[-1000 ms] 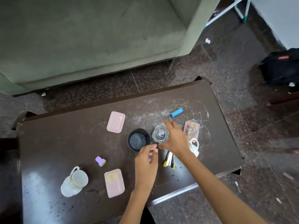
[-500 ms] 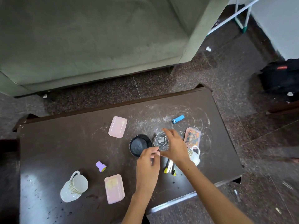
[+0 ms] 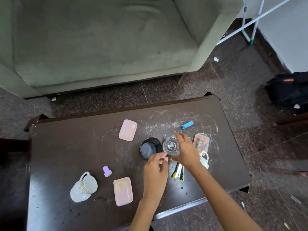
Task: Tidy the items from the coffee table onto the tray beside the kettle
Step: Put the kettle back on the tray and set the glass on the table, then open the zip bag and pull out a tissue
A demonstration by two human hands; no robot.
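Observation:
My right hand [image 3: 186,150] grips a clear glass [image 3: 171,145] near the middle of the dark coffee table [image 3: 66,147]. My left hand [image 3: 155,174] is just below the glass, fingertips pinched together near its base; whether they hold anything is unclear. A black round dish [image 3: 149,148] sits left of the glass. Several pens [image 3: 178,171] lie under my right wrist. A small white cup [image 3: 204,160] and a pink box of colourful bits [image 3: 201,142] lie right of my hand. A blue lighter [image 3: 187,125] lies further back. No tray or kettle is in view.
Two pink lidded boxes [image 3: 128,130] [image 3: 123,191], a purple stamp-like piece [image 3: 107,171] and a tipped white mug [image 3: 84,187] lie on the table's left half. A green sofa [image 3: 100,44] stands beyond the table. A black bag [image 3: 288,89] lies on the floor at right.
The view shifted, so the table sits lower in frame. Both hands stay at the glass; my left fingertips have closed in on its base.

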